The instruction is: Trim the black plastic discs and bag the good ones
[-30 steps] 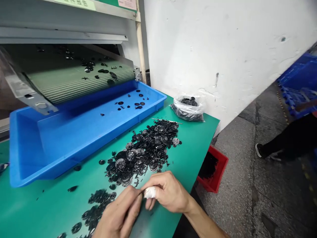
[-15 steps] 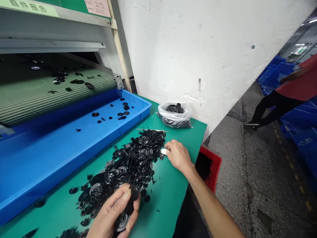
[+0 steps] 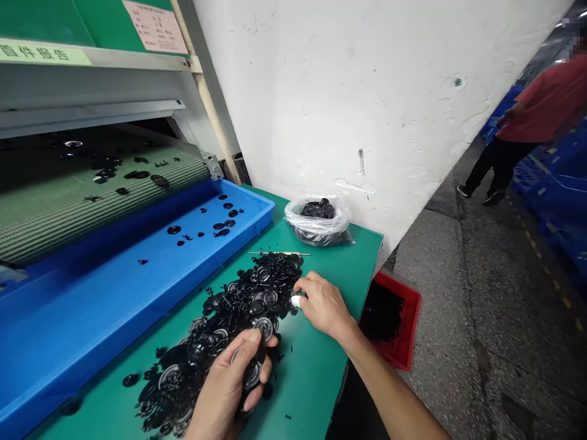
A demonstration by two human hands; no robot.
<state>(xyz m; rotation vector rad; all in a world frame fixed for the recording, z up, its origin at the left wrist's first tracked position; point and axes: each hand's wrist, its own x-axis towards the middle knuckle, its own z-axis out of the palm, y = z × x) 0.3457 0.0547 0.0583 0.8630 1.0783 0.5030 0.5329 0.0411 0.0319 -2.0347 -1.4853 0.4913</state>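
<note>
A heap of small black plastic parts (image 3: 224, 311), round discs mixed with thin sprue-like bits, spreads over the green tabletop. My left hand (image 3: 232, 373) is closed around several black round discs (image 3: 252, 374), the thumb pressing on the topmost one, which shows a ringed face. At the heap's right edge is my right hand (image 3: 323, 302), its fingers bent together against the parts. White tape wraps one of its digits. Whatever lies between those fingertips is too small and hidden to make out.
A clear plastic bag (image 3: 316, 229) of black discs stands by the white wall. At left, a blue tray (image 3: 137, 305) with scattered parts sits under a green conveyor belt (image 3: 151, 198). A red bin (image 3: 408, 330) is below the table's right edge. A person (image 3: 527, 122) walks beyond.
My left hand has moved right and slightly up over the heap, and a ringed disc face now shows at its thumb. My right hand stays at the heap's edge. The view has shifted.
</note>
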